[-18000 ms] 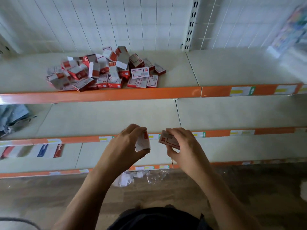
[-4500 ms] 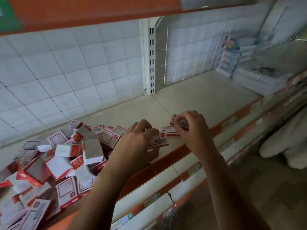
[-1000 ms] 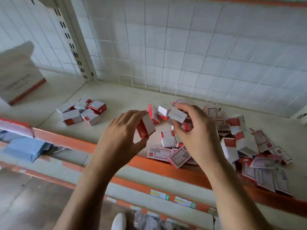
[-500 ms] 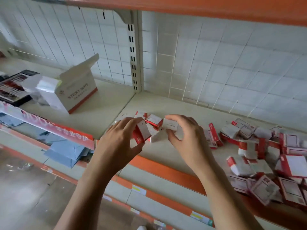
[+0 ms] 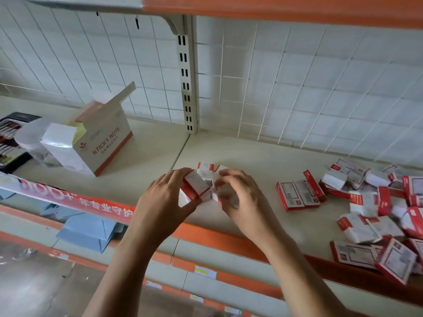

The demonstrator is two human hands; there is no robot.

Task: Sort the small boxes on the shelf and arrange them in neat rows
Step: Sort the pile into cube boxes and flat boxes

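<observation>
The left hand (image 5: 160, 202) gripped a small red-and-white cardboard box (image 5: 195, 185) between thumb and curled fingers, tilted, just above the smooth cream metal shelf (image 5: 251, 156). The right hand (image 5: 245, 202), blurred, was curled round a second small box (image 5: 224, 194) that touched the first. Just behind both hands stood a few upright boxes (image 5: 206, 168) near the shelf's left seam. Bare shelf lay between the hands and three flat boxes (image 5: 299, 195) lined side by side. Beyond those, a loose pile of boxes (image 5: 377, 220) sprawled to the right, reaching the glossy orange front lip (image 5: 217, 239). More bare surface ran back to the white wire grid panel (image 5: 297, 88). On the neighbouring shelf to the left, well apart, sat an open white sticky-note carton (image 5: 103, 143) with its flap raised.
</observation>
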